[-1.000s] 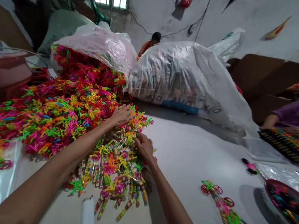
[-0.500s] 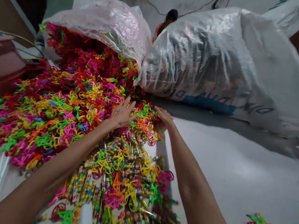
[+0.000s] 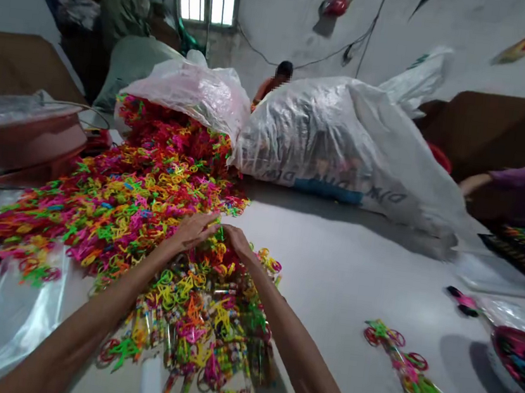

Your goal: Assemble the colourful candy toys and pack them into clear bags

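A heap of small bright plastic pieces, some shaped like little bicycles (image 3: 148,189), spreads over the white table. My left hand (image 3: 195,231) lies palm down on the heap's near right side, fingers stretched out. Opposite it, my right hand (image 3: 236,240) curves inward with fingers extended, its tips close to the left ones. Between my forearms is a smaller pile of the same pieces, mixed with clear tubes of coloured beads or candy (image 3: 171,338). My palms and whatever lies beneath them are hidden.
An open plastic sack (image 3: 199,87) spills pieces at the back; a full white sack (image 3: 318,133) lies beside it. A reddish basin (image 3: 26,129) stands left, a clear bag (image 3: 17,319) nearer. More pieces (image 3: 421,382) and a bowl (image 3: 517,362) sit right. Two other people are partly visible.
Both hands have drawn back toward me and closer together, gathering pieces onto the nearer pile. A strip of white table now shows behind them. The view has tilted up.
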The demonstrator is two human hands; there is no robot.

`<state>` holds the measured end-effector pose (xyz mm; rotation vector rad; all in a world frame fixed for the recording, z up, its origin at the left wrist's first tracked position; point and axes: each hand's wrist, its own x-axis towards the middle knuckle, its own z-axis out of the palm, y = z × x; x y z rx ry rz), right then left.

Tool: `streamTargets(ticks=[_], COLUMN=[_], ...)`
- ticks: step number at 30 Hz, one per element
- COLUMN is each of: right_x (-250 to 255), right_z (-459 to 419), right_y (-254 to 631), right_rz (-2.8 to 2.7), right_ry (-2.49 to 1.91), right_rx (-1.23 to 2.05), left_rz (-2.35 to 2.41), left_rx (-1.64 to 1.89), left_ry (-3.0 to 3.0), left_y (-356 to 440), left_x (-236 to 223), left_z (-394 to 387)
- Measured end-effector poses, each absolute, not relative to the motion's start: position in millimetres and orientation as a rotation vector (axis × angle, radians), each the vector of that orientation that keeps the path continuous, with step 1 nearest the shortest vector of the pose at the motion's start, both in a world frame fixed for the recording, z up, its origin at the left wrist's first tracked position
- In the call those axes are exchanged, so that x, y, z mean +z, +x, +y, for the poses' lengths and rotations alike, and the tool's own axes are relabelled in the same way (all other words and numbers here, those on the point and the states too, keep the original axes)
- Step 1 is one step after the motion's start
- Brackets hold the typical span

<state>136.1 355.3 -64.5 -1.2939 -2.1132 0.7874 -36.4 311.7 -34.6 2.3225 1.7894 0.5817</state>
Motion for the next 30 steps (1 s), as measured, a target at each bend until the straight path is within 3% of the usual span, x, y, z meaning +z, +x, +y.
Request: streamTargets(ticks=[11,14,17,24,30], right_x=[-39.2,-36.2,-33.5,-37.9,-77.2], right_z=[206.0,173.7,184.4,290.8,269.2], right_y=[126.8,126.1,147.5,216.0,174.6], right_rz=[-2.381,-2.418,-2.292,-2.037,-2.217], right_ry=[-1.022,-0.871,-0.976,-1.961,-1.723], right_rx=[0.445,0.504,0.570,0.515,0.592], left_rz=[1.944,2.030,2.151,2.139,1.747], left_rx=[0.905,0.945,0.944,0.881,0.837], left_ry=[2.458,2.412,2.331,2.464,2.693], left_y=[-50.5,-55.2,-53.0,4.6,40.2], left_x=[-68.4,-82.8,-88.7,-81.4,-109.2], left_z=[129.9,93.5,69.5,45.9,54.0])
